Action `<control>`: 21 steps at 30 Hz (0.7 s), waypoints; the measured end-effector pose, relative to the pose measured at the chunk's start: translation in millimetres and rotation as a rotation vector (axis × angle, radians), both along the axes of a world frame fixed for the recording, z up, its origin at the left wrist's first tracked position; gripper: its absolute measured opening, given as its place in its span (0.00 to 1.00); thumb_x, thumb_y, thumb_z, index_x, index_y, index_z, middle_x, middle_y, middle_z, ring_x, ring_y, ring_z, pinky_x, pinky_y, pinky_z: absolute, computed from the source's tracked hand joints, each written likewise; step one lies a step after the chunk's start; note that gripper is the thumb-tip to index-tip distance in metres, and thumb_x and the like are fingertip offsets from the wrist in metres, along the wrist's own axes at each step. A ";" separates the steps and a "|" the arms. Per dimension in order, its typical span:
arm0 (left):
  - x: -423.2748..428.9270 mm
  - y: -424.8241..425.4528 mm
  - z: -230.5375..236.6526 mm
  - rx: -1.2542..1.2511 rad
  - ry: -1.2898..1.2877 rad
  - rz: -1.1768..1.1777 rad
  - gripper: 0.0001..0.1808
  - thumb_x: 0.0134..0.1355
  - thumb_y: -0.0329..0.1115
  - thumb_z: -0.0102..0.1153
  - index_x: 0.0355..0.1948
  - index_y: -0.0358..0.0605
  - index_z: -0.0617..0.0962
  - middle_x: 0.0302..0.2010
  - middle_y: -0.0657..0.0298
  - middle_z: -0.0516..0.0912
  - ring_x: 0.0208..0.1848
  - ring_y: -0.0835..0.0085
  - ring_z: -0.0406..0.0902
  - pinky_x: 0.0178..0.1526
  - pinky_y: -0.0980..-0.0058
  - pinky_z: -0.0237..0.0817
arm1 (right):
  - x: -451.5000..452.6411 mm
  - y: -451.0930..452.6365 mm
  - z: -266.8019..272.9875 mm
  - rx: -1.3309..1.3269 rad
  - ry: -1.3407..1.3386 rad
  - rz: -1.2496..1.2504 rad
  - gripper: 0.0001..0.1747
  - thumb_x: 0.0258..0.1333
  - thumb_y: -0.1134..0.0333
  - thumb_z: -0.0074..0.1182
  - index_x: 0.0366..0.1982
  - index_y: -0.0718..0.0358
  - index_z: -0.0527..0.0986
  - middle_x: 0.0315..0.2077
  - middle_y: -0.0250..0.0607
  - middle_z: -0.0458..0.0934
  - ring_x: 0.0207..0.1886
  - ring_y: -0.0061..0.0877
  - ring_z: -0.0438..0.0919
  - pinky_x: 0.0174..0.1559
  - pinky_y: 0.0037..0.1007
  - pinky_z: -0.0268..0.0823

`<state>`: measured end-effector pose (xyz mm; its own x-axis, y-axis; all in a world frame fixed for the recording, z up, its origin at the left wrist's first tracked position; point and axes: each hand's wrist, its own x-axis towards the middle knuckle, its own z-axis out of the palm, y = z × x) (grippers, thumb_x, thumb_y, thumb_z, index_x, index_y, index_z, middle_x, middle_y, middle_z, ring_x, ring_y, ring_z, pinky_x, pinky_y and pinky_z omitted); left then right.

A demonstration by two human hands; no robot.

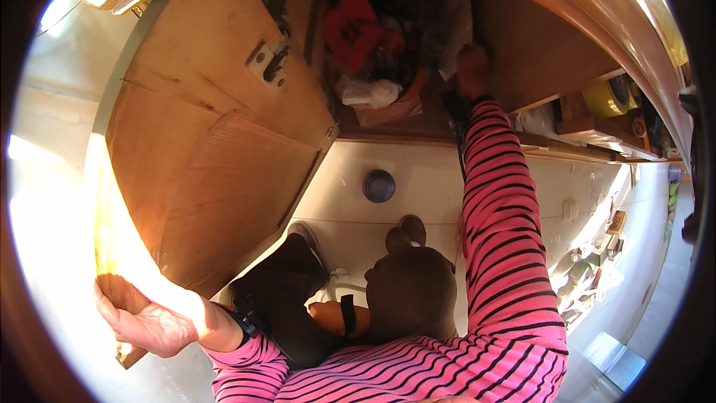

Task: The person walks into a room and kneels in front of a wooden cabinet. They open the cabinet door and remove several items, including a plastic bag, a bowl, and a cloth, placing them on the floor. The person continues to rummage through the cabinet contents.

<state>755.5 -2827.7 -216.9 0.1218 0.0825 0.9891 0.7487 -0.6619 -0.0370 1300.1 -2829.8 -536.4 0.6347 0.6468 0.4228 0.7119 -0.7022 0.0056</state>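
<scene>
My left hand [165,329] grips the edge of an open wooden cabinet door [224,179] at the lower left, in bright sunlight. My right arm, in a pink and black striped sleeve, reaches into the shadowed cabinet. There, my right hand [473,70] is beside a pale plastic bag [456,22]. Its fingers are too dark to tell whether they hold the bag. Left of it stands an orange-rimmed container [415,87] filled with mixed things. Among these are a red packet or cloth [352,28] and a crumpled white bag [369,93].
A metal hinge [268,66] is fixed to the door. On the floor before my feet sits a small dark round object [378,185]. Tape rolls [607,96] lie in an open compartment at right. Several small boxes and items [593,260] are spread over the sunlit floor.
</scene>
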 end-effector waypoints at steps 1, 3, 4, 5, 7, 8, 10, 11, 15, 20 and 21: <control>-2.2 1.5 -1.6 -0.020 -0.036 -0.044 0.21 0.51 0.29 0.64 0.44 0.27 0.74 0.41 0.53 0.76 0.44 0.73 0.70 0.45 0.82 0.65 | 2.7 -1.6 -9.8 -0.019 -0.058 0.052 0.11 0.47 0.60 0.50 0.25 0.60 0.76 0.22 0.43 0.77 0.26 0.39 0.76 0.29 0.39 0.69; -9.0 3.9 -4.9 0.058 -0.001 -0.033 0.22 0.50 0.29 0.65 0.44 0.26 0.74 0.40 0.54 0.76 0.42 0.72 0.72 0.46 0.80 0.64 | -2.4 -0.1 -26.4 0.385 0.093 0.138 0.11 0.47 0.62 0.49 0.28 0.61 0.77 0.19 0.42 0.75 0.23 0.37 0.75 0.25 0.36 0.68; -14.0 5.0 -5.2 0.100 0.053 0.039 0.23 0.49 0.28 0.65 0.44 0.26 0.74 0.40 0.54 0.76 0.41 0.72 0.72 0.46 0.80 0.64 | -8.1 0.9 -32.1 0.507 0.182 0.142 0.11 0.47 0.63 0.48 0.29 0.62 0.77 0.20 0.43 0.75 0.23 0.37 0.75 0.25 0.36 0.68; -19.0 5.8 -5.8 0.122 0.069 0.099 0.23 0.49 0.28 0.65 0.45 0.27 0.73 0.39 0.55 0.77 0.41 0.71 0.73 0.46 0.79 0.64 | -15.5 2.6 -36.1 0.635 0.265 0.148 0.11 0.48 0.65 0.47 0.29 0.63 0.77 0.20 0.44 0.75 0.24 0.37 0.75 0.26 0.35 0.68; -28.7 6.6 -6.6 0.176 0.130 0.283 0.22 0.49 0.31 0.65 0.43 0.29 0.74 0.37 0.57 0.78 0.38 0.70 0.74 0.46 0.77 0.64 | -27.2 0.6 -37.2 0.614 0.269 0.183 0.11 0.48 0.68 0.46 0.30 0.66 0.76 0.24 0.50 0.77 0.29 0.41 0.77 0.31 0.36 0.69; -31.9 7.0 -7.9 0.202 0.142 0.365 0.21 0.50 0.34 0.64 0.42 0.32 0.74 0.36 0.58 0.78 0.37 0.69 0.75 0.46 0.76 0.63 | -30.9 2.4 -34.8 0.654 0.387 0.092 0.11 0.48 0.68 0.46 0.32 0.65 0.76 0.26 0.51 0.77 0.31 0.41 0.77 0.32 0.37 0.69; -35.3 6.3 -12.0 0.256 0.119 0.489 0.18 0.54 0.46 0.59 0.36 0.42 0.77 0.30 0.62 0.81 0.32 0.66 0.76 0.46 0.72 0.60 | -36.9 7.1 -27.9 0.751 0.531 -0.011 0.12 0.48 0.68 0.46 0.35 0.63 0.76 0.28 0.52 0.78 0.33 0.43 0.77 0.34 0.38 0.69; -35.8 6.3 -13.4 0.198 0.056 0.491 0.17 0.53 0.46 0.60 0.33 0.43 0.77 0.29 0.63 0.80 0.31 0.66 0.75 0.44 0.71 0.60 | -39.6 9.4 -23.8 0.798 0.603 -0.065 0.13 0.48 0.69 0.46 0.36 0.62 0.75 0.30 0.53 0.78 0.34 0.43 0.77 0.35 0.38 0.69; -33.0 0.9 -16.7 0.059 -0.023 0.584 0.15 0.50 0.47 0.63 0.25 0.47 0.76 0.24 0.66 0.79 0.27 0.66 0.73 0.39 0.71 0.59 | -55.1 2.5 -12.8 0.834 0.659 -0.216 0.16 0.47 0.70 0.46 0.40 0.58 0.75 0.33 0.54 0.78 0.37 0.45 0.77 0.38 0.40 0.69; -27.9 -3.2 -10.1 0.117 0.113 0.711 0.17 0.48 0.47 0.64 0.22 0.46 0.74 0.18 0.65 0.75 0.22 0.64 0.69 0.32 0.71 0.56 | -69.0 -20.1 -3.5 0.812 0.554 -0.194 0.13 0.49 0.71 0.47 0.39 0.63 0.75 0.30 0.54 0.77 0.34 0.43 0.76 0.36 0.38 0.68; -26.1 -2.6 -8.9 0.134 0.134 0.687 0.17 0.48 0.47 0.64 0.21 0.46 0.74 0.17 0.65 0.73 0.20 0.63 0.67 0.30 0.71 0.55 | -75.5 -25.2 -3.2 0.771 0.496 -0.242 0.12 0.50 0.72 0.48 0.38 0.66 0.75 0.28 0.53 0.77 0.30 0.39 0.76 0.34 0.36 0.68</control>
